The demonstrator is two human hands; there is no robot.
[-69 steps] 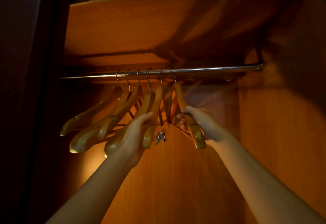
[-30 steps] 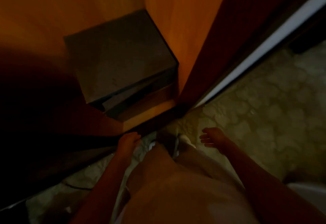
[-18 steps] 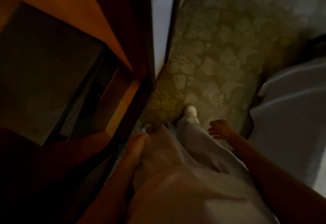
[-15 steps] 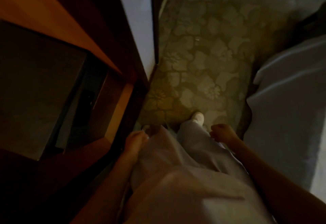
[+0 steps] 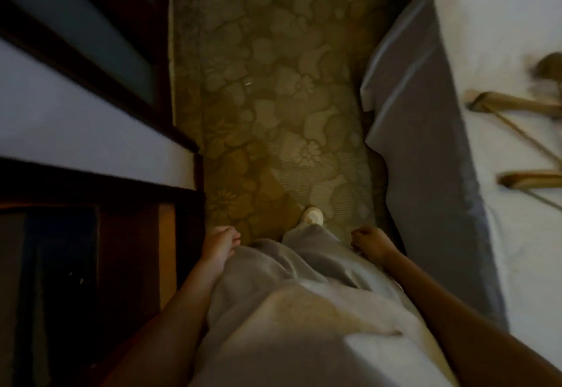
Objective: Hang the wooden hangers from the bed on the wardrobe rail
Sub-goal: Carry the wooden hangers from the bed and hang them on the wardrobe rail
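At the far left stood the wardrobe [image 5: 130, 252], its orange-brown wooden edge and dark interior only dimly lit; what lay inside could not be made out. Above it ran pale panels framed in dark wood [image 5: 91, 131], blurred in the wide-angle view.

Beside the wardrobe edge hung the left hand [image 5: 219, 249], empty, its fingers loosely extended and held together, resting against the side of the light grey trousers [image 5: 292, 268]. The bare forearm ran down toward the lower left of the view.

In the middle lay the floor [image 5: 273, 82], covered in a greenish-tan carpet with a flower pattern. One pale shoe [image 5: 312, 215] showed just past the trouser hem, planted on that carpet.

To the right of the trousers hung the right hand [image 5: 369, 245], also empty, with fingers curled loosely inward toward the palm. It was well apart from the left hand, with the person's legs between them, and near the side of the bed.

The bed [image 5: 431, 173] filled the right side, with a grey skirt along its side and a white sheet on top. On the sheet, at the right edge of the view, lay the wooden hangers [image 5: 517, 106]: one wooden arm end pointed left in the upper part, another [image 5: 535, 180] lay lower down, and thin bars ran diagonally between them. They were cut off by the frame, so their number could not be told.
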